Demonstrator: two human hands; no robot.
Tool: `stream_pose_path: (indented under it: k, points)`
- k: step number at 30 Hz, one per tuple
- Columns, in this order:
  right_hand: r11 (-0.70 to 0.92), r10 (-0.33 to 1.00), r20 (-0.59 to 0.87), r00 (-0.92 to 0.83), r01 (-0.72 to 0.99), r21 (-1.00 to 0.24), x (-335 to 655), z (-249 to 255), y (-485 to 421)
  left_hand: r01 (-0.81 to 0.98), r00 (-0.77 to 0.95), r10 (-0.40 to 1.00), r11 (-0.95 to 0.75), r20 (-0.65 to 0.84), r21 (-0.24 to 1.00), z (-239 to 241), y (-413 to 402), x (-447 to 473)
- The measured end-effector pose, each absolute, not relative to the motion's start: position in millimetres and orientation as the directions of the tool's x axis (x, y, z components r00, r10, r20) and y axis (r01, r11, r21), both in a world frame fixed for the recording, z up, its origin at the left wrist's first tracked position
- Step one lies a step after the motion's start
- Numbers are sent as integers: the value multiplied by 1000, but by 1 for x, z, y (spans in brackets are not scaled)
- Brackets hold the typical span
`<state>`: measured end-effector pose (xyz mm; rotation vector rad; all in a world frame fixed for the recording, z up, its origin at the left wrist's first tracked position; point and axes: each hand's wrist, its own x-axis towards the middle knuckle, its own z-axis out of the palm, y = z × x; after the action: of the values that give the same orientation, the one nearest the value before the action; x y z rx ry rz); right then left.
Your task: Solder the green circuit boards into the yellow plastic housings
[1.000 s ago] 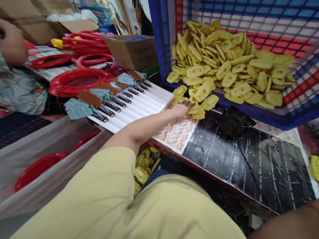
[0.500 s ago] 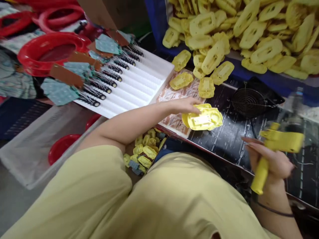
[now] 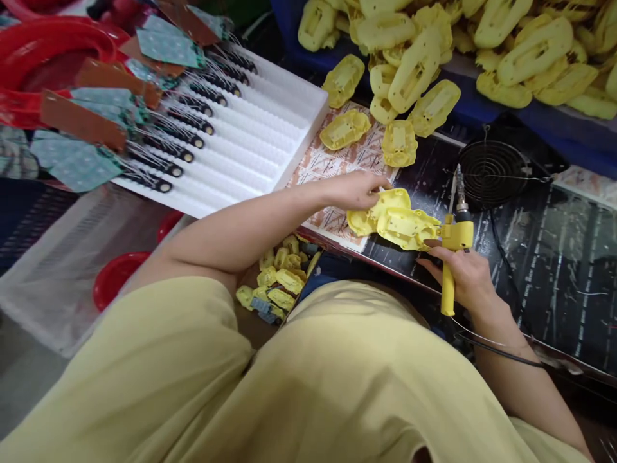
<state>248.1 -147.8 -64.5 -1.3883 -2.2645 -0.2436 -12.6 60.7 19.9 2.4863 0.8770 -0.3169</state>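
My left hand (image 3: 354,190) grips two yellow plastic shells (image 3: 393,222) lying on the dark mat near the table's front edge. My right hand (image 3: 463,276) is closed round the yellow handle of a soldering iron (image 3: 453,238); its metal tip points up and away, and its body touches the shells' right end. Loose yellow shells (image 3: 344,128) lie just beyond my left hand. A large heap of the same shells (image 3: 482,51) fills a blue crate at the back.
A white grooved tray (image 3: 255,138) with several wired circuit boards (image 3: 81,164) stands to the left. A small black fan (image 3: 491,173) sits on the mat. Red rings (image 3: 53,48) lie at far left. A box of small yellow parts (image 3: 279,283) is below the table edge.
My left hand has drawn the yellow shells nearer to me. My right hand has brought the soldering iron leftward until it meets the shells. The view has tilted further down.
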Motion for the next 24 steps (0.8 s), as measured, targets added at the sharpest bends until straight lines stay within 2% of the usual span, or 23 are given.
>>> stream_pose_path:
  k: [2,4,8,11,14,17,20,24]
  points:
    - [480,787,478,-390,874,-76,248,-63,-147,661,740,575,-718,-348,218,26,70,-11]
    - [474,774,503,-385,879,-56,246,-61,-144,637,750,567,-759,-342,139,29,76,-6]
    - [450,741,579,-341,892,-51,233,-62,-138,471,876,429,-861,-222,193,19,69,4]
    - [463,745,560,-361,885,-46,229,-66,-135,513,858,502,-839,-105,181,4,52,-1]
    - [470,762,526,-378,881,-48,236,-68,-136,616,788,595,-763,-161,196,-10,36,-14]
    - [502,747,531,-401,863,-53,245,-66,-139,587,808,542,-773,-230,241,-19,27,-19]
    - [551,714,546,-437,833,-54,248,-61,-142,505,863,465,-807,-198,305,-21,34,-8]
    - [551,698,595,-399,830,-90,246,-56,-145,558,819,572,-768,-57,313,-14,71,18]
